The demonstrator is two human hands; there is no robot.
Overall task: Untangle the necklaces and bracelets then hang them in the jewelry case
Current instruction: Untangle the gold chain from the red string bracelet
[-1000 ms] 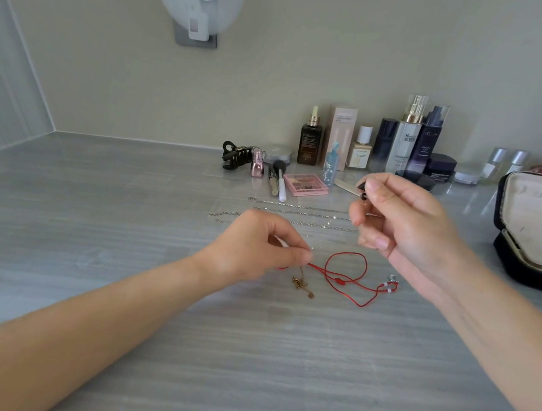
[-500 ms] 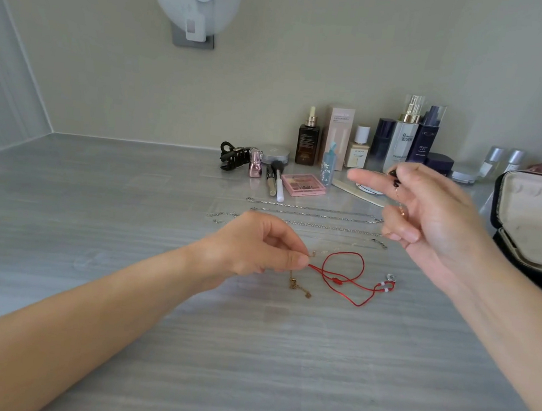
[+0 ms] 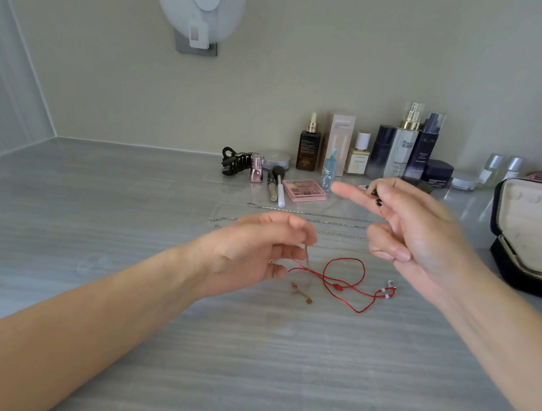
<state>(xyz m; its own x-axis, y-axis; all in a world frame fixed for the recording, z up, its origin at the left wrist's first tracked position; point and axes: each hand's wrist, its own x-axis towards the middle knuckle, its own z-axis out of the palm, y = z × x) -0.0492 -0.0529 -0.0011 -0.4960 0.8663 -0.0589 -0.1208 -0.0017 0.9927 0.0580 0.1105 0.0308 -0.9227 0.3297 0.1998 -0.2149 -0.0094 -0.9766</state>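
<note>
My left hand (image 3: 255, 250) hovers just above the table and pinches a very fine gold chain (image 3: 306, 256) that dangles from its fingertips. My right hand (image 3: 417, 234) is raised to the right. Its thumb and middle finger pinch another stretch of the fine chain while the index finger points left. A gold clasp piece (image 3: 302, 294) lies on the table below my left hand. Beside it lies a looped red cord bracelet (image 3: 345, 281) with white beads. Behind my hands, silver chains (image 3: 312, 213) lie straightened in rows. The black jewelry case (image 3: 527, 232) stands open at the right edge.
Along the back wall stand cosmetic bottles (image 3: 399, 145) and jars. In front of them lie a pink palette (image 3: 303, 190), brushes, a black hair claw (image 3: 235, 161) and a pink lipstick. A white round device (image 3: 199, 0) hangs on the wall.
My right hand has moved right and stretched out its index finger, still pinching the fine chain. My left hand has lifted slightly off the table. The red bracelet has stayed where it was.
</note>
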